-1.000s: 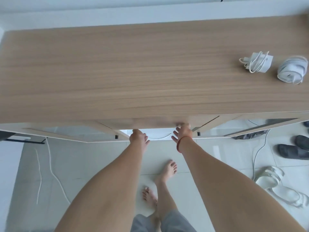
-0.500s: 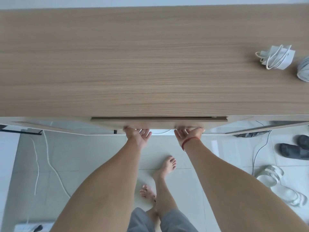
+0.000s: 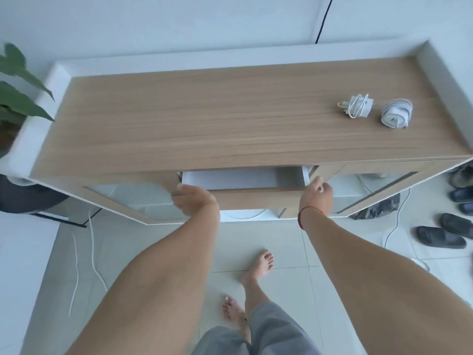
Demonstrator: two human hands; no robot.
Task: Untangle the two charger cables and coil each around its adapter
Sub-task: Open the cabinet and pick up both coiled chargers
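The pale wooden drawer front (image 3: 256,198) at centre frame stands pulled out. The left hand (image 3: 194,201) curls over its left end and the right hand (image 3: 316,198) grips its right corner. At upper right on the wood-grain cabinet top (image 3: 204,119), a square white cable-wrapped adapter (image 3: 357,106) sits just beside a round white cable-wrapped adapter (image 3: 395,116).

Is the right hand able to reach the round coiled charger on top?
Probably yes. The right hand is at the right corner of the open drawer, and the round coiled charger lies on the wooden top beyond it, with nothing in between.
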